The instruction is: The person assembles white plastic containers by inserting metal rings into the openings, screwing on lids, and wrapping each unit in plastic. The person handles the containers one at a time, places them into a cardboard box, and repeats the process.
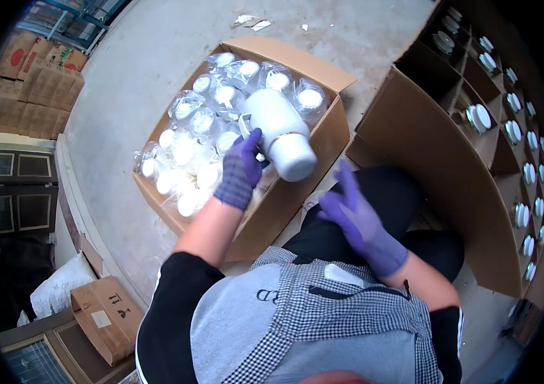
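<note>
My left hand (240, 168), in a purple glove, is closed round the handle of a white handled tumbler (278, 118). The tumbler hangs tilted over the right side of an open cardboard box (320, 150), its narrower end toward me. Inside that box stand several white-topped pieces in clear plastic wrap (226, 96). My right hand (360, 221), gloved in purple too and slightly blurred, is over my knees with its fingers spread and nothing in it. It is below and to the right of the tumbler, apart from it.
To the right stands a large cardboard box (435, 147) with dividers; white round lids (479, 119) show in many cells. A small carton (107, 320) lies at lower left, beside a white sack (61, 288). Stacked cartons (35, 86) stand at far left. White scraps (260, 25) lie on the floor.
</note>
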A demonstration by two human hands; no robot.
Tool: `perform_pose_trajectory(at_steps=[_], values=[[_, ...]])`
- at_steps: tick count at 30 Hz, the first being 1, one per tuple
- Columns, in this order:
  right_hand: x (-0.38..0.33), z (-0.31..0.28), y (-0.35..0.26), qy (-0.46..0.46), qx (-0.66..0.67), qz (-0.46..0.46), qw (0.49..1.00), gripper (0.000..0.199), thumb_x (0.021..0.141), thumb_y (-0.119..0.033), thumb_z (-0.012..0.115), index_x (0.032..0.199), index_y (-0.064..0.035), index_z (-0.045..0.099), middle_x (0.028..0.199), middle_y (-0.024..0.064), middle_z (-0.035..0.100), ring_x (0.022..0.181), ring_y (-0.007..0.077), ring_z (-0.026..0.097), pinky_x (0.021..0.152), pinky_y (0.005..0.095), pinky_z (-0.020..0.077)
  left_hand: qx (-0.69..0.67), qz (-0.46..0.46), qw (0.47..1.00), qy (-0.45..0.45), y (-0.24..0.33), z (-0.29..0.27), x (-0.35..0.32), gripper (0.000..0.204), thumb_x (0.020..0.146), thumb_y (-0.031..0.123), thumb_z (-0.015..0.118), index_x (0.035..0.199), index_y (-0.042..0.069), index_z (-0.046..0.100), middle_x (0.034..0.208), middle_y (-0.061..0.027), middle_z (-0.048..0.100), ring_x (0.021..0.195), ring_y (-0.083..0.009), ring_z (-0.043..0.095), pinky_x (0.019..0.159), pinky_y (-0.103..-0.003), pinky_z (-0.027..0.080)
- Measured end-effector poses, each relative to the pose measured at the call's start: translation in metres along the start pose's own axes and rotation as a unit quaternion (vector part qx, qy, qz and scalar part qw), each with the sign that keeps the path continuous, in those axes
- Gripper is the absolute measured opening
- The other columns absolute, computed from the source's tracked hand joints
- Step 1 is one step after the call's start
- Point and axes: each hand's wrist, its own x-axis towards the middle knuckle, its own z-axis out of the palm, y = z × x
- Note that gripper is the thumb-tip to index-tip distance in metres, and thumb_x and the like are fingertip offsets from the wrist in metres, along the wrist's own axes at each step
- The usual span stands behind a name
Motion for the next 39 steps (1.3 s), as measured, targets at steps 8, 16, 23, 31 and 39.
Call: perform_pose_trajectory(at_steps=[8,16,23,31,39], values=[[0.006,0.007,-0.027,0.089,-0.477,-0.557,0.675,0.064,0.074,-0.019,0.075,0.135,-0.0274,0.059,0.139,0.0180,0.040,0.120,0.0364,0.044,0.102,0.0505,0.0419,-0.371,0.121,0.915,0.099,0.056,0.026,-0.097,0.023,0.102,0.027,0.057,0.119,0.013,0.061,0.112,-0.0061,0.063,0.105,-0.0261,0.059,0.094,-0.049,0.050],[-0.046,-0.178,-0.150,0.380,-0.677,-0.240,0.582,0.064,0.089,-0.041,0.065,0.148,-0.0271,0.046,0.147,0.0181,0.048,0.121,0.0436,0.053,0.103,0.0507,0.0440,-0.099,0.168,0.980,-0.039,0.103,0.007,-0.134,0.048,0.096,0.012,0.063,0.139,-0.004,0.050,0.128,-0.0137,0.062,0.111,-0.0196,0.062,0.097,-0.036,0.052],[-0.102,-0.108,-0.032,0.050,-0.105,-0.176,0.978,0.077,0.093,-0.051,0.064,0.146,-0.0002,0.044,0.142,0.0200,0.052,0.134,0.0296,0.048,0.113,0.0404,0.0360,0.222,0.370,0.787,-0.441,0.101,0.064,-0.158,0.052,0.081,0.014,0.075,0.127,-0.005,0.057,0.141,-0.0222,0.056,0.133,-0.0350,0.053,0.108,-0.042,0.043],[-0.231,-0.086,0.013,-0.003,-0.101,-0.476,0.873,0.052,0.087,-0.036,0.069,0.126,-0.0028,0.063,0.129,0.0187,0.060,0.117,0.0300,0.061,0.108,0.0454,0.0430,0.300,-0.029,0.857,-0.418,0.057,0.130,-0.141,0.045,0.099,0.037,0.053,0.127,0.004,0.064,0.110,-0.0143,0.073,0.101,-0.0216,0.072,0.090,-0.033,0.056],[-0.298,-0.071,0.051,0.167,-0.036,-0.331,0.928,0.054,0.075,-0.038,0.079,0.109,0.0031,0.071,0.124,0.0203,0.064,0.127,0.0364,0.054,0.113,0.0484,0.0354,0.372,0.055,0.853,-0.363,0.084,0.158,-0.178,0.043,0.099,0.040,0.051,0.120,0.007,0.070,0.102,-0.0129,0.074,0.093,-0.0194,0.072,0.085,-0.032,0.056]])
